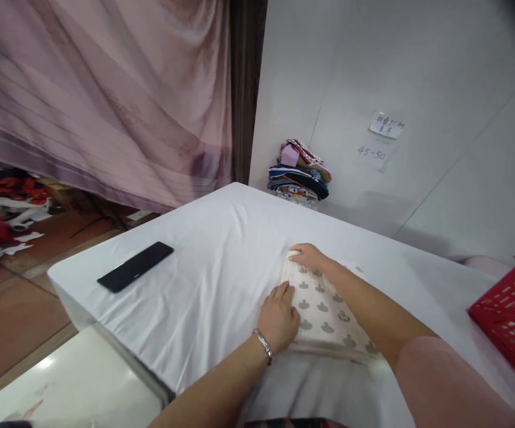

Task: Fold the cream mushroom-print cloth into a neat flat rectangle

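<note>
A cream cloth with grey printed shapes [323,306] lies folded on the white-covered table, toward its near right part. My left hand [278,318], with a silver bracelet at the wrist, rests palm down at the cloth's left edge, its fingers spread. At the far left corner of the cloth, my right hand [308,257] pinches the edge between thumb and fingers. My right forearm crosses above the cloth and hides part of its right side.
A black phone-like slab [136,267] lies on the white tablecloth [212,238] at the left. Folded clothes [299,172] are stacked by the wall behind. A red basket [511,315] stands at the right. A pink curtain [150,89] hangs at the back left.
</note>
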Tool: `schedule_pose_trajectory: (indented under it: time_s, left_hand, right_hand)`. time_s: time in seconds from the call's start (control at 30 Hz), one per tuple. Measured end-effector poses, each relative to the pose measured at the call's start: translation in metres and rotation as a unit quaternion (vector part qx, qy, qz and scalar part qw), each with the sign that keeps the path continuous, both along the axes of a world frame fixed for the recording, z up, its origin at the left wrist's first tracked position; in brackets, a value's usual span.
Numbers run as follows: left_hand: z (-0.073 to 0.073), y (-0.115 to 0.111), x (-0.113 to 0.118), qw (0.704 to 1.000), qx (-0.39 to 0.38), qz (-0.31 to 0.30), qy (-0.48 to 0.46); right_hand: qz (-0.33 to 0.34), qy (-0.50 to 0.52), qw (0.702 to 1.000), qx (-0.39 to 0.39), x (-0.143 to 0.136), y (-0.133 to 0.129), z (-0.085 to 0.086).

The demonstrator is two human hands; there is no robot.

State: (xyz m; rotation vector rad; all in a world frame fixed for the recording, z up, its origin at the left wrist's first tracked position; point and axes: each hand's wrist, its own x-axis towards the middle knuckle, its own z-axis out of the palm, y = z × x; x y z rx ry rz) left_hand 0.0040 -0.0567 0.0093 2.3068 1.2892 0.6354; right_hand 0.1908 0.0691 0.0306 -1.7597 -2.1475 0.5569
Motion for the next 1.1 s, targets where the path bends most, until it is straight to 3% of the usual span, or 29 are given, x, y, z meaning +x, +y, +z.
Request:
schedule_pose_trajectory:
  time_s: [0.17,0.27,0.4,0.5,0.6,0.7,0.8,0.97,1.1]
  left_hand:
    - [0.005,0.001,0.000,1.000,-0.011,-0.003,0.011]
    - [0.006,0.001,0.000,1.000,-0.012,-0.002,0.015]
    - [0.004,0.002,0.000,1.000,-0.007,-0.002,0.010]
    - [0.002,0.004,0.000,1.000,-0.009,-0.004,0.000]
    - [0.001,0.006,-0.001,1.000,-0.007,-0.007,-0.009]
    - [0.000,0.007,-0.001,1.000,-0.005,-0.005,-0.020]
    - [-0.001,0.009,-0.002,1.000,-0.007,-0.005,-0.027]
    - [-0.003,0.012,-0.003,1.000,-0.007,-0.004,-0.030]
    - [-0.004,0.013,-0.003,0.999,-0.014,-0.001,-0.030]
  right_hand:
    - [-0.024,0.017,1.000,0.004,-0.004,-0.003,-0.006]
    - [-0.002,-0.027,0.999,0.020,-0.005,-0.006,-0.004]
    - [-0.008,-0.124,0.987,0.099,-0.008,-0.020,-0.004]
    - [0.006,-0.138,0.977,0.161,-0.015,-0.040,-0.008]
    - [0.039,-0.141,0.979,0.144,-0.020,-0.057,-0.011]
    - [0.022,-0.129,0.986,0.107,-0.020,-0.072,-0.011]
    - [0.017,-0.099,0.993,0.069,-0.018,-0.099,-0.009]
    - [0.034,-0.070,0.997,0.003,-0.008,-0.174,0.000]
    - [0.028,-0.110,0.993,0.017,0.020,-0.231,0.000]
